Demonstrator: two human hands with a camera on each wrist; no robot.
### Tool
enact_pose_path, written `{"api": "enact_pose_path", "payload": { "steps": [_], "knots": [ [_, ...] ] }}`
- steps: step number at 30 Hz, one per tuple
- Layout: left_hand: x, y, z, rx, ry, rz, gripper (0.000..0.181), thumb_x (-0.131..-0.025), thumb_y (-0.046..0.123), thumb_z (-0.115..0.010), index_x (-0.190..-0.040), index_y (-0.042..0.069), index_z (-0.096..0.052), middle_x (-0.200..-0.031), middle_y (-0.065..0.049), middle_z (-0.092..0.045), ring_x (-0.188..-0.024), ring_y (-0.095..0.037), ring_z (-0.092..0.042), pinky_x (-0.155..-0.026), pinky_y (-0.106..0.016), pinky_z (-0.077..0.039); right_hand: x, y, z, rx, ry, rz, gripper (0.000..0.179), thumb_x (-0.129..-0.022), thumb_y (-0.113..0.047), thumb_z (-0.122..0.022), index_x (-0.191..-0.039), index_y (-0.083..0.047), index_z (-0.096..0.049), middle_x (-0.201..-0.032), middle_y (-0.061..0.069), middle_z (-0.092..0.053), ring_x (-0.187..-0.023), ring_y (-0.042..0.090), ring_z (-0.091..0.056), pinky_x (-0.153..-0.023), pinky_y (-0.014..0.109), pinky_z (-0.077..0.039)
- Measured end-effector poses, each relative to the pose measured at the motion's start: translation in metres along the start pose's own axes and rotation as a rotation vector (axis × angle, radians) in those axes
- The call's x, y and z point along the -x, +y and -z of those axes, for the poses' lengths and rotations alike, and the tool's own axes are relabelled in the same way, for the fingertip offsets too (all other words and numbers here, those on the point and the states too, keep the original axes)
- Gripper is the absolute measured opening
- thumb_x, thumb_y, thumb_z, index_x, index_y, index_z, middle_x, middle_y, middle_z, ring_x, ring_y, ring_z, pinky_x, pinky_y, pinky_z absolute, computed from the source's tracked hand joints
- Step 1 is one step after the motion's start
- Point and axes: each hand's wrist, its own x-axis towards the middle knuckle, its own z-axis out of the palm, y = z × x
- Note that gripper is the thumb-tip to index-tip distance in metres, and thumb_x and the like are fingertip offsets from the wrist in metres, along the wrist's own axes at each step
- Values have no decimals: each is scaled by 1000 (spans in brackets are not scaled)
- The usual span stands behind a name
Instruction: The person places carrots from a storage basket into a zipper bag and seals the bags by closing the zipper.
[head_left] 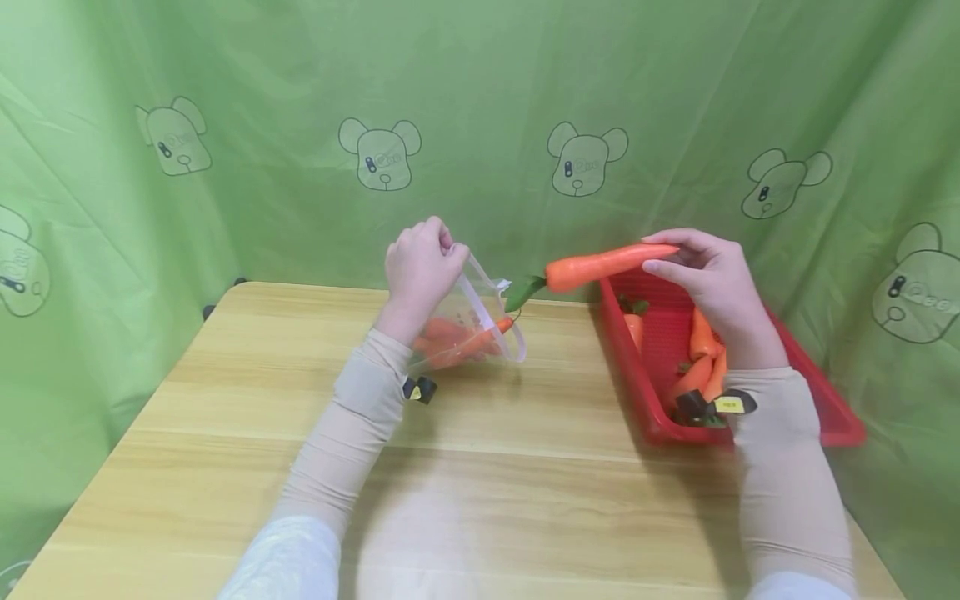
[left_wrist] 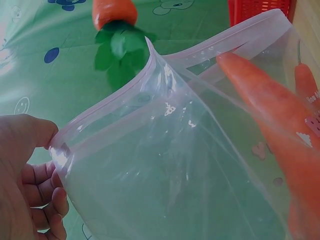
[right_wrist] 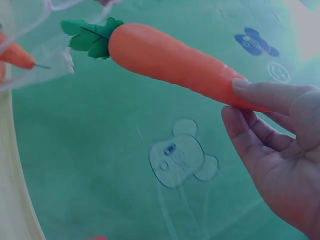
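My left hand [head_left: 424,265] pinches the top edge of a clear plastic zip bag [left_wrist: 165,150] between thumb and fingers, and the bag's mouth gapes toward the right. Inside it lie several orange carrots [head_left: 453,340], one with its tip near the opening. In my right hand [head_left: 705,271] is another carrot [right_wrist: 170,62], pinched near its pointed end by thumb and fingers. This carrot is held in the air, nearly level, and its green leaves [right_wrist: 92,37] point left, close to the bag's mouth in the head view.
A red plastic basket [head_left: 637,408] stands on the right of the wooden table [head_left: 480,500], below my right hand, with several carrots [head_left: 701,367] in it. Green curtains [head_left: 480,75] printed with bear heads hang behind the table and at both sides.
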Motion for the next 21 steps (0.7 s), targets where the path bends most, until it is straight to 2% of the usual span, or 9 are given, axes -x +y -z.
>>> {"api": "enact_pose_path", "payload": {
  "steps": [4, 7, 10, 14, 16, 21],
  "knots": [
    [0, 0, 0, 0, 5, -4, 11, -84, 23, -60, -82, 13, -58, -77, -1, -60, -74, -20, -54, -73, -36, -44, -1, 0, -14, -11, -32, 7, 35, -80, 8, -70, -114, 3, -67, -91, -1, -73, -76, 8, -67, -70, 16, -55],
    [0, 0, 0, 1, 6, -7, 11, -84, 23, -60, -82, 12, -58, -78, -2, -61, -74, -20, -54, -73, -36, -45, -2, 0, -22, 12, -50, -26, 34, -81, 5, -71, -115, 0, -67, -91, -1, -73, -76, 8, -67, -70, 17, -56],
    [1, 0, -1, 7, 4, -9, 11, -85, 23, -61, -82, 12, -58, -78, -2, -61, -74, -20, -53, -73, -36, -44, -2, 3, -30, 69, -60, -73, 34, -81, 0, -73, -115, -5, -68, -89, -3, -72, -69, 7, -65, -62, 18, -55],
    [1, 1, -2, 9, -4, -5, 11, -84, 23, -61, -81, 13, -57, -76, -1, -60, -73, -19, -53, -73, -35, -44, -6, 8, -42, 149, -69, -98, 33, -81, -5, -75, -114, -9, -69, -89, -7, -72, -63, 5, -59, -51, 18, -46],
    [1, 1, -2, 5, -7, -5, 11, -84, 23, -61, -81, 14, -57, -76, 0, -59, -73, -19, -53, -72, -34, -44, -8, 12, -49, 175, -68, -88, 32, -81, -5, -75, -112, -10, -70, -91, -9, -71, -67, 3, -59, -53, 17, -45],
    [1, 3, -1, 5, -15, 2, 11, -84, 24, -61, -81, 14, -57, -77, 0, -59, -74, -19, -53, -72, -35, -44, -14, 19, -68, 210, -73, -52, 31, -81, -3, -75, -111, -10, -70, -93, -13, -70, -80, 1, -66, -69, 15, -53]
  ]
}}
